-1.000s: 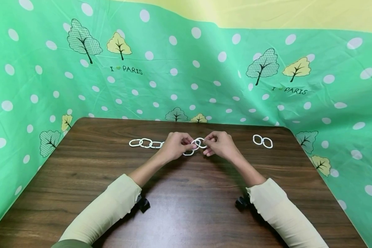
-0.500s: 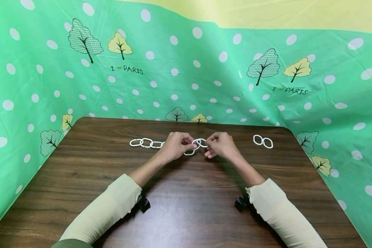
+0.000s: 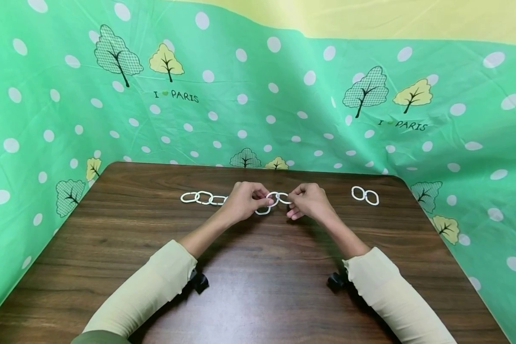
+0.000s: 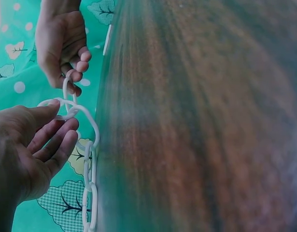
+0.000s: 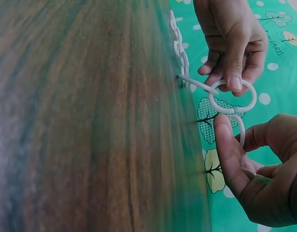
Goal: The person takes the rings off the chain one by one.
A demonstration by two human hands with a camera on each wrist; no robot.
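Observation:
A chain of white plastic links (image 3: 197, 197) lies along the table toward the far side, its middle hidden behind my left hand (image 3: 242, 203). Thumb and fingers of that hand pinch a raised white link (image 5: 255, 100) at the chain's right end. From this one another link (image 3: 263, 213) leads down to the table. My right hand (image 3: 311, 200) pinches a further link (image 5: 243, 133) between thumb and fingertips. In the right wrist view the two pinched links meet near the right fingertip, and in the head view they overlap at their edges.
Two white links (image 3: 365, 194) lie side by side at the far right of the brown wooden table (image 3: 258, 277). A green dotted curtain (image 3: 258, 110) printed with trees hangs just beyond the table's back and side edges.
My right hand has shifted slightly to the right with its link, so the two pinched links overlap less. The left hand and the links on the table stay where they were.

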